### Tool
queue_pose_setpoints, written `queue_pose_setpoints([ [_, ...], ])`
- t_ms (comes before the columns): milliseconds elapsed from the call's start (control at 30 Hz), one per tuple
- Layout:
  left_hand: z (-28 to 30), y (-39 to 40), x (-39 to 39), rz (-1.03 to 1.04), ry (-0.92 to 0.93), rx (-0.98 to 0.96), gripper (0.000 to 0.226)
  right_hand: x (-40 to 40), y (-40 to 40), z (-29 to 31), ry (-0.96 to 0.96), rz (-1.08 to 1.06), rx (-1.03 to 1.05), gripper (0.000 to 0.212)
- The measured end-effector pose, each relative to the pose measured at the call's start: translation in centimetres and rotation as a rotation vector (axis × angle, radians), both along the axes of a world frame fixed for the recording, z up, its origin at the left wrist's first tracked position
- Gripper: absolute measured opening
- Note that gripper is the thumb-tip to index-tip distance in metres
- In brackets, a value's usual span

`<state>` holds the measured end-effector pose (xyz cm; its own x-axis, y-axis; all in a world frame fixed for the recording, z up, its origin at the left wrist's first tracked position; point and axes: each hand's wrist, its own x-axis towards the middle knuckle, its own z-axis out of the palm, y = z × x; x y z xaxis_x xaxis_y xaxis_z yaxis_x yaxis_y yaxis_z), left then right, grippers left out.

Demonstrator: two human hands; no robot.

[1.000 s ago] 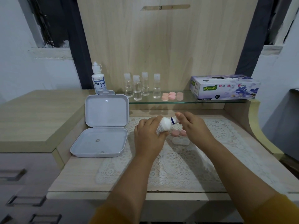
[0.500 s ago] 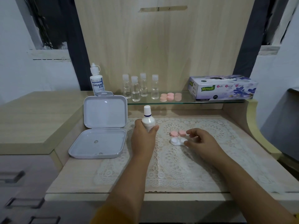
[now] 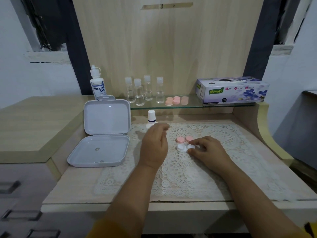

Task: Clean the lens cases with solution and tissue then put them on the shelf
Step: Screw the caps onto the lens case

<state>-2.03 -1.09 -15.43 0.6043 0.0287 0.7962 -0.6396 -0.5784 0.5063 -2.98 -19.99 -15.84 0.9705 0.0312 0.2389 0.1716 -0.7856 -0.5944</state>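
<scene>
By the right hand (image 3: 208,152), the white lens case (image 3: 183,147) looked like smooth, glossy plastic, lying on a white openwork lace mat (image 3: 223,169). Beneath lay matt pale wood-grain tabletop (image 3: 72,188). Beyond the hand, a clear glass shelf (image 3: 193,104) carried a printed cardboard tissue box (image 3: 233,90).

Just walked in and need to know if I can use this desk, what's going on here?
A person is partway through cleaning contact lens cases. Their right hand grips the white lens case on the lace mat, with its two pink caps lying just behind it. The left hand hovers empty near the small solution bottle, which stands upright. The tissue box sits untouched on the glass shelf, beside more pink caps and four clear bottles.
</scene>
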Motion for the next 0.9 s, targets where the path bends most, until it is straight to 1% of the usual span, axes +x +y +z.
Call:
queue_pose_setpoints([
  [67, -0.2, -0.3, 0.1, -0.125, 0.268, 0.108, 0.04, 0.0, 0.0, 0.0, 0.006, -0.009, 0.0, 0.036],
  [133, -0.6, -0.5, 0.5, -0.167, 0.5, 0.248, 0.059, 0.0, 0.1, -0.1, 0.002, -0.017, 0.005, 0.036],
  [167, -0.8, -0.6, 0.7, -0.17, 0.565, 0.31, 0.065, 0.1, 0.1, -0.1, 0.001, -0.02, 0.011, 0.035],
  [233, -0.9, -0.7, 0.9, -0.177, 0.622, 0.371, 0.069, 0.0, 0.1, -0.1, -0.003, -0.023, 0.023, 0.035],
  [333, -1.2, -0.8, 1.3, -0.144, 0.616, 0.411, 0.067, 0.1, 0.0, -0.1, -0.012, -0.021, 0.024, 0.034],
  [533, -1.5, -0.7, 1.7, -0.047, 0.366, 0.499, 0.047, 0.0, 0.0, -0.1, -0.008, -0.023, 0.019, 0.037],
  [667, -1.9, -0.7, 2.2, -0.078, 0.358, 0.582, 0.036, 0.1, 0.0, -0.2, -0.017, -0.027, 0.024, 0.031],
  [767, -1.8, -0.7, 2.1, -0.067, 0.363, 0.525, 0.022, 0.2, 0.0, -0.3, -0.018, -0.026, 0.024, 0.028],
  [833, -1.8, -0.7, 1.8, -0.047, 0.357, 0.502, 0.021, 0.2, 0.0, -0.3, -0.019, -0.027, 0.025, 0.028],
  [900, -1.5, -0.8, 1.5, -0.02, 0.354, 0.493, 0.026, 0.2, 0.1, -0.3, -0.022, -0.027, 0.023, 0.028],
])
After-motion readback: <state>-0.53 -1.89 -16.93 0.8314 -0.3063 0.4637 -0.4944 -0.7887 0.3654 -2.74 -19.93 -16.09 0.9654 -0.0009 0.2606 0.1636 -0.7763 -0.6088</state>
